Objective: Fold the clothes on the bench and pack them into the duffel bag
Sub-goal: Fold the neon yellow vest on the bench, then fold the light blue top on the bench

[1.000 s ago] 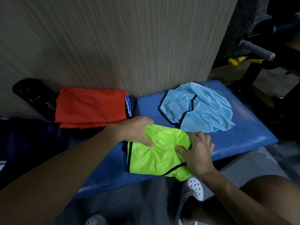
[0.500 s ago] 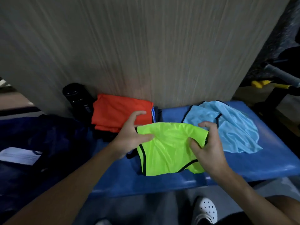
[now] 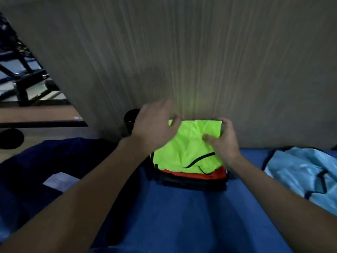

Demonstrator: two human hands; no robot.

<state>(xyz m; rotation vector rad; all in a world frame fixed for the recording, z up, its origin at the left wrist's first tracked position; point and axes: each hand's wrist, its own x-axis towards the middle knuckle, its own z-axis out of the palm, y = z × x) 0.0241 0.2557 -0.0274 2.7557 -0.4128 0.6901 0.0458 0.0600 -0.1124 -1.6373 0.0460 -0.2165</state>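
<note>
Here, the folded green garment (image 3: 187, 143) sits atop the orange garment (image 3: 215, 175) on the surface (image 3: 182, 216), the right hand (image 3: 224, 143) pinching its right edge, apparently to square it, while blur hides whether the left hand (image 3: 155, 130) grips it.

A streaked grey-brown wall panel (image 3: 182, 52) rises beside dim wooden floor (image 3: 36, 114).

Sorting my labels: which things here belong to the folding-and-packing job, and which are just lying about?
Job: green garment, orange garment, light-blue garment, duffel bag, bench.
Lying about: black bottle, white paper, metal rack.
</note>
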